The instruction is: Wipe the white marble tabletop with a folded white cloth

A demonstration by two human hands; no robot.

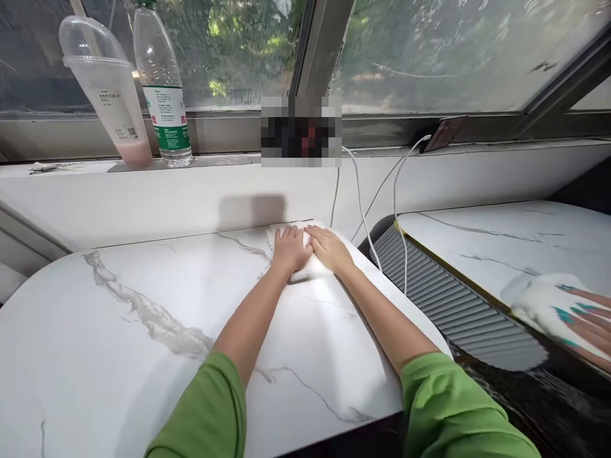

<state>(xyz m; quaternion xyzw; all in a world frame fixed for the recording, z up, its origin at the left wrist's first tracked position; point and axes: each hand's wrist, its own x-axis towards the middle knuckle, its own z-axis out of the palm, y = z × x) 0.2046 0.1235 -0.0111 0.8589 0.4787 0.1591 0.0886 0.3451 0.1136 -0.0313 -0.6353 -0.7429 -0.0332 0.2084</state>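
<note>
Near the far edge of a white marble-patterned table, a white cloth lies under both my hands. My left hand presses on it, with the fingers stretched forward over the fabric. Right beside it, my right hand lies flat on the cloth, its fingers pointing toward the left hand. A bit of the cloth bulges up between the two hands. Its underside and most of its far part are hidden.
A plastic cup and a water bottle stand on the windowsill. White cables hang by the table's right edge, one running to a phone. At right, another person's hand rests on a white cloth at a second table.
</note>
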